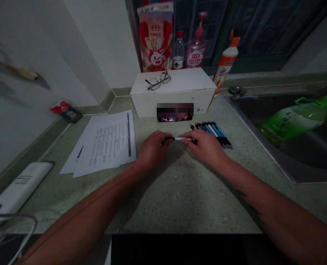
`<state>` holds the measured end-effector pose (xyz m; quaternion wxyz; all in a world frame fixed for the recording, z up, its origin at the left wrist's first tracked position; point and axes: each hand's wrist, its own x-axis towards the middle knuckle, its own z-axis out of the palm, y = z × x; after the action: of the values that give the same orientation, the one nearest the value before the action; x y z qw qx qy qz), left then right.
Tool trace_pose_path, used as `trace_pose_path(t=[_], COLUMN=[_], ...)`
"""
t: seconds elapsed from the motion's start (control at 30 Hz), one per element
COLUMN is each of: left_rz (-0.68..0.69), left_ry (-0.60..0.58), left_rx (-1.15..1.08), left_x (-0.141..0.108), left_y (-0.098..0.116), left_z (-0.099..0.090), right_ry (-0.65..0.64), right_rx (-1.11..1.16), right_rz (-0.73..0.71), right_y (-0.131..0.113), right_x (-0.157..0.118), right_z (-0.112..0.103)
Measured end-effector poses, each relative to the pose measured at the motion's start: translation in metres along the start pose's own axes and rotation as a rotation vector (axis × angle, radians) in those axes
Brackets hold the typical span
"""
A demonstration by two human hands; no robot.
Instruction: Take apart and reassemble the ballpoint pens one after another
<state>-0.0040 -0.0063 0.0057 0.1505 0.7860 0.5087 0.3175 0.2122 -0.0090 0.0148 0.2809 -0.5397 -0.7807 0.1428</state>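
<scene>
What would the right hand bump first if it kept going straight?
The right hand would meet the black-and-white pen first; its fingertips already touch it. The left hand lies just beyond, though depth is unclear.

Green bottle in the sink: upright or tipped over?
Tipped: the green bottle lies on its side in the steel sink, its length running across the basin.

Papers [105, 143] left of the pens [211, 134]; sink [263, 143] right; glasses [158, 81] atop a box [191, 82].
</scene>
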Motion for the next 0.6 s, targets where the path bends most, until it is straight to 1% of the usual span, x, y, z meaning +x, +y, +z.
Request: trace_pose_path(t=[0.13,0.2,0.27,0.37,0.43,0.6], left_rz=[-0.100,-0.118,-0.109,-0.069,-0.038,-0.013], left_ry=[0.030,0.018,-0.022,-0.118,-0.165,-0.202], left_rx=[0.000,-0.007,-0.018,-0.044,-0.056,-0.053], left_x=[0.0011,0.0016,0.0013,-0.0007,-0.0024,-0.0034], left_y=[0.0015,0.0017,0.0015,0.0013,0.0017,0.0040], left_z=[-0.0025,-0.0024,-0.0012,0.0016,0.0031,0.0034], right_ry=[0.170,0.239,0.276,0.278,0.259,0.209], right_rx=[0.110,0.220,0.355,0.524,0.572,0.643], right_rz=[0.126,0.152,0.165,0.168,0.167,0.155], right_y=[0.0018,0.0040,0.0065,0.0091,0.0091,0.0027], right_x=[0.0024,0.0035,0.0041,0.0043,0.0042,0.0040], right_z=[-0.0018,-0.0013,0.0004,0.0036,0.0046,0.0012])
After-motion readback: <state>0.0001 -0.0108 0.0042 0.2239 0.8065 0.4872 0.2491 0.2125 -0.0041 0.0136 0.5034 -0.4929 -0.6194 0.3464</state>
